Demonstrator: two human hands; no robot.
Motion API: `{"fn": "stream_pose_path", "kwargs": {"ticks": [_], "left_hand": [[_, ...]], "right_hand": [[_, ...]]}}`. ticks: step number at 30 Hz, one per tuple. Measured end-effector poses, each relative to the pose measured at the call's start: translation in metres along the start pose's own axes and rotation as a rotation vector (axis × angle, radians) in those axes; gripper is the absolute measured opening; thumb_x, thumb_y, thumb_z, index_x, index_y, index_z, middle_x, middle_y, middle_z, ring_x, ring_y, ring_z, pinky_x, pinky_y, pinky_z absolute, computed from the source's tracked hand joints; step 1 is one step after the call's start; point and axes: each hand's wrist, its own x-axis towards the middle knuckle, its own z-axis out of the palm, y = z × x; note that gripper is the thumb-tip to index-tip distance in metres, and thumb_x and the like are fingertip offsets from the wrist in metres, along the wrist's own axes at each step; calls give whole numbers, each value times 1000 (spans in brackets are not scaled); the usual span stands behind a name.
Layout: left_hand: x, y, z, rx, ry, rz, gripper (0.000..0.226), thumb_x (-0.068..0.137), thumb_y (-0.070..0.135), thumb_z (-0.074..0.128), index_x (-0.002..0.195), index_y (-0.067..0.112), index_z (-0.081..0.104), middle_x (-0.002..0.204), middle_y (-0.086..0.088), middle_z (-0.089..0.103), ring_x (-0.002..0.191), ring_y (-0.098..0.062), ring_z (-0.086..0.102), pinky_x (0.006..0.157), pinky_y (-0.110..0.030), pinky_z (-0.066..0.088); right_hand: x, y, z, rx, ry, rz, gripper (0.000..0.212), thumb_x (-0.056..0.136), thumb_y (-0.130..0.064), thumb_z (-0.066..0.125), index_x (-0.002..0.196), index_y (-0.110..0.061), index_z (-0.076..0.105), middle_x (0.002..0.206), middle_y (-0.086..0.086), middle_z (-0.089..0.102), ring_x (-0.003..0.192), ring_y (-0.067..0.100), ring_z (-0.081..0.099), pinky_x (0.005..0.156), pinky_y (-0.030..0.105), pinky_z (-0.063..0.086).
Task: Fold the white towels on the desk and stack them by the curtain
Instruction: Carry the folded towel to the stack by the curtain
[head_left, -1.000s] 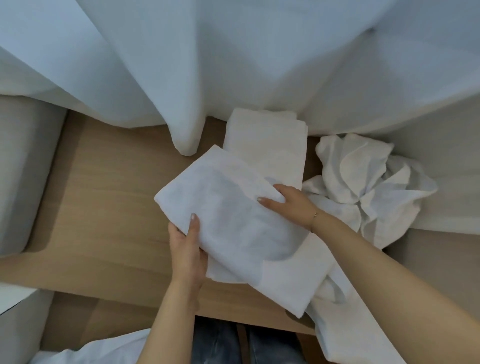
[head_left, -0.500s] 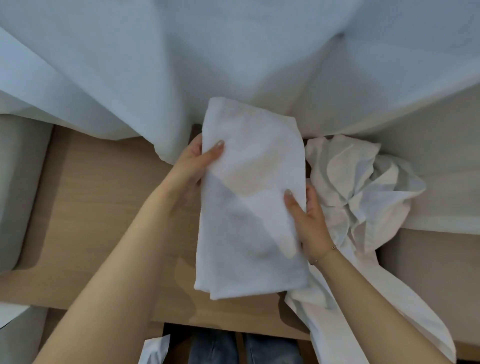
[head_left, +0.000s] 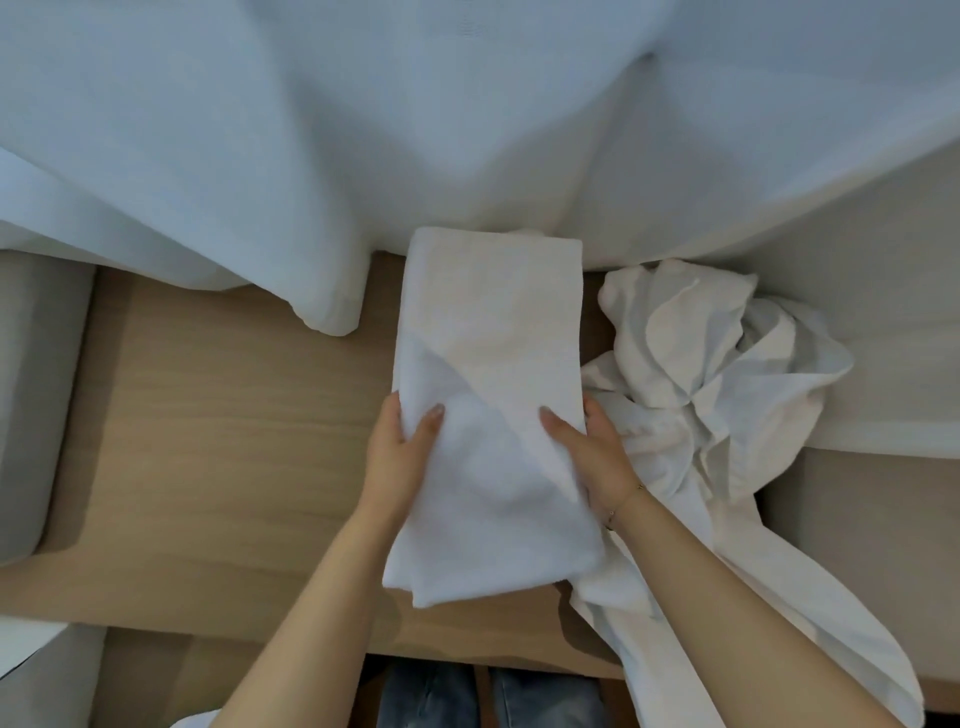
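Jeans-clad knees (head_left: 493, 696) below desk edge. Left hand (head_left: 402, 457) grips left edge of folded white towel (head_left: 488, 415), thumb on top, fingers beneath. Right hand (head_left: 592, 457) grips right edge same way; thin bracelet (head_left: 626, 501) on wrist. Towel lies lengthwise on wooden desk (head_left: 218, 441), far end touching white curtain (head_left: 363, 130). Crumpled white towels (head_left: 706, 374) just right of it, one trailing over near edge. Second folded layer beneath: cannot tell.

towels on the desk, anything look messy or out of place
Yes: a crumpled towel pile lies unfolded right of the folded towel both hands grip, and one long towel trails off the desk's front edge.
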Motion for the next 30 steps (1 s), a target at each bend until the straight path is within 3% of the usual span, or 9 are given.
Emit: {"fn": "stream_pose_path", "kwargs": {"ticks": [3,8,12,15,19,23,26,28,30], "left_hand": [[12,8,-10,-5,56,25,26,94,27,64,118,20,58,110,4,67,100,-13,66,83,-31,54],[1,-3,-25,29,2,-77,34,91,36,66,120,23,53,112,5,65,101,-14,66,82,-33,56],[-48,-31,-34,53,-35,-148,41,90,38,67,123,21,49,114,8,62,103,-11,63,82,-30,53],[-77,-50,-33,72,-47,-133,33,93,33,64,120,22,49,112,11,62,102,-7,62,76,-23,49],[-84,-61,-34,131,-17,-105,16,95,25,62,107,24,52,101,11,65,93,-8,64,67,-16,46],[-78,-60,-36,246,-12,-40,35,92,28,65,119,18,45,110,6,57,99,-13,60,70,-21,47],[-53,-42,-41,188,-3,-43,55,89,35,69,133,19,40,120,2,53,103,-12,59,79,-25,50],[-27,-21,-39,162,-36,-24,51,90,34,67,132,19,42,124,-1,54,107,-14,59,86,-30,51],[3,2,-31,205,-70,20,50,93,32,64,133,12,42,126,-2,55,109,-16,58,87,-31,49]], "right_hand": [[-2,3,12,79,-15,24,36,90,-23,67,124,-19,55,116,0,69,103,19,67,88,38,56],[-15,13,15,16,52,47,41,87,-31,70,123,-20,52,116,3,68,101,18,67,92,40,54],[-44,25,6,-21,-30,45,51,83,-30,73,127,-21,49,117,-4,66,102,12,66,84,28,56],[-62,45,-3,-178,-99,38,53,82,-27,75,129,-23,52,119,-8,66,106,8,65,91,27,53],[-71,67,-8,-228,-32,57,35,88,-26,69,121,-18,58,117,-1,67,96,5,64,72,11,52],[-71,70,-5,-227,30,71,35,86,-26,72,117,-17,57,115,1,67,98,11,65,74,18,54],[-57,49,-3,-83,40,72,42,84,-28,73,120,-15,56,110,0,69,94,11,68,72,21,56],[-36,25,-2,-52,51,70,51,81,-36,75,124,-14,56,109,1,71,96,15,69,84,32,57],[-9,-2,2,-52,57,45,47,82,-39,74,120,-16,59,109,1,71,100,18,68,92,38,54]]}}
